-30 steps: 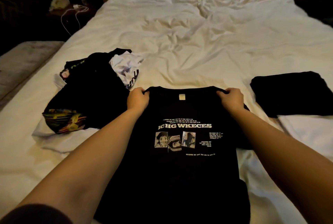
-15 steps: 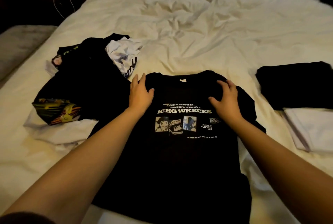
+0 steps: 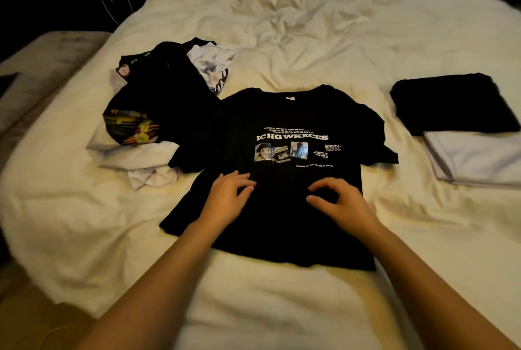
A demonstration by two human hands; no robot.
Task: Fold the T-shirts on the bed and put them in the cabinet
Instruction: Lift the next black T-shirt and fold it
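Black T-shirt (image 3: 284, 180) lies flat, print up, on the bed (image 3: 310, 39). Chest print reads "IC HG WKECES" above three small picture panels; smaller lines illegible. Left hand (image 3: 225, 199) rests on the shirt below the print, fingers relaxed, holding nothing. Right hand (image 3: 338, 203) likewise, fingers loosely bent. Unfolded pile (image 3: 158, 113) left of the shirt; folded black shirt (image 3: 448, 104) and folded white shirt (image 3: 476, 158) to its right.

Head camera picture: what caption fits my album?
Both hands smooth a black T-shirt on the bed.
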